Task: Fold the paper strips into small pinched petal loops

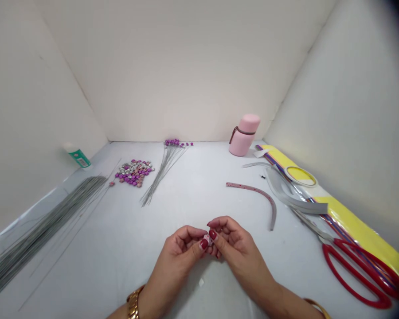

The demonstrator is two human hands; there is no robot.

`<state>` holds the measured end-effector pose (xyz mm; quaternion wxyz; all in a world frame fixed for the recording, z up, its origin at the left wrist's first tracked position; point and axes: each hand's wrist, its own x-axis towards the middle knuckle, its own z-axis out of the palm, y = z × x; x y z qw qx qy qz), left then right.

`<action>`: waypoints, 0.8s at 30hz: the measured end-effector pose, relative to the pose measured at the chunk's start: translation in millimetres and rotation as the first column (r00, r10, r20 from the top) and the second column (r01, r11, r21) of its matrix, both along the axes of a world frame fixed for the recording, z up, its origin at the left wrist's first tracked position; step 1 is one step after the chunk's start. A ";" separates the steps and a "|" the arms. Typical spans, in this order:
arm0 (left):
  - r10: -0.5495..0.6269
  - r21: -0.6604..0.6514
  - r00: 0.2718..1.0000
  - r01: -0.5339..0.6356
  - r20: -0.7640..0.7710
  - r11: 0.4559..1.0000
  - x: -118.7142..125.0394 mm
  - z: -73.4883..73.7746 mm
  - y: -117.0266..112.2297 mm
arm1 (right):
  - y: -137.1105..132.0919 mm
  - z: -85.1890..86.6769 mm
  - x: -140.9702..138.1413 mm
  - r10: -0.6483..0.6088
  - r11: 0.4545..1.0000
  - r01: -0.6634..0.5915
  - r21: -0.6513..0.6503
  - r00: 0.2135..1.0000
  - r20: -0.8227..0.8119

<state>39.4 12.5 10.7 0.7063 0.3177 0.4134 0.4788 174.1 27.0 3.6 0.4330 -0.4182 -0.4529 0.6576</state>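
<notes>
In the lower middle of the head view, my left hand (184, 248) and my right hand (236, 248) meet over the table. Between thumbs and fingertips they pinch a small folded paper piece (208, 239), whitish pink with darker spots. Fingers cover much of it, so its full shape is hidden. Beyond my right hand lies a curved, narrow paper strip (251, 188), pink with dark red spots and greyish at its near end. A tiny white scrap (201, 282) rests on the table below my left hand.
On the left are grey wires (53, 226), a glue bottle (80, 157) and a pile of small purple, silver and pink stars (134, 173). Purple-tipped wires (162, 170) and a pink flask (243, 137) stand farther back. Red-handled scissors (332, 259), a tape roll (314, 180) and yellow packets (349, 221) line the right.
</notes>
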 end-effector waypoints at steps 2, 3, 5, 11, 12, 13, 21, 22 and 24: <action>-0.001 0.001 1.000 0.001 0.005 1.000 -0.2 -0.4 0.1 | 0.1 0.8 0.3 0.005 1.000 -0.005 0.006 1.000 0.006; -0.003 0.003 1.000 0.003 0.005 1.000 -0.3 -0.9 0.2 | 0.2 1.1 0.4 0.007 1.000 -0.007 0.009 1.000 0.012; -0.016 0.011 1.000 0.016 0.000 1.000 -0.7 -2.2 0.1 | 0.3 1.2 0.4 0.011 1.000 -0.012 0.016 1.000 0.027; -0.015 0.039 0.994 0.019 -0.111 0.999 -0.8 -4.8 -1.1 | -1.3 -1.4 1.5 -0.009 0.996 -0.003 0.092 0.993 0.121; -0.011 0.039 0.991 0.016 -0.131 0.999 -0.6 -4.8 -1.1 | -1.9 -2.0 2.0 -0.015 0.994 -0.001 0.111 0.990 0.139; -0.008 0.040 0.990 0.014 -0.143 0.999 -0.3 -4.7 -0.9 | -2.4 -2.5 2.5 -0.018 0.992 -0.002 0.129 0.988 0.153; 0.033 0.025 0.979 -0.028 -0.202 0.999 2.9 -4.5 -1.5 | -2.5 -1.5 2.8 -0.045 0.970 -0.026 0.243 0.958 0.284; 0.033 0.024 0.976 -0.028 -0.214 0.999 3.2 -4.6 -1.6 | -2.8 -1.2 2.7 -0.046 0.966 -0.032 0.255 0.954 0.295; 0.034 0.020 0.972 -0.030 -0.232 0.999 3.2 -4.8 -2.0 | -3.6 -1.1 2.8 -0.043 0.963 -0.043 0.266 0.950 0.311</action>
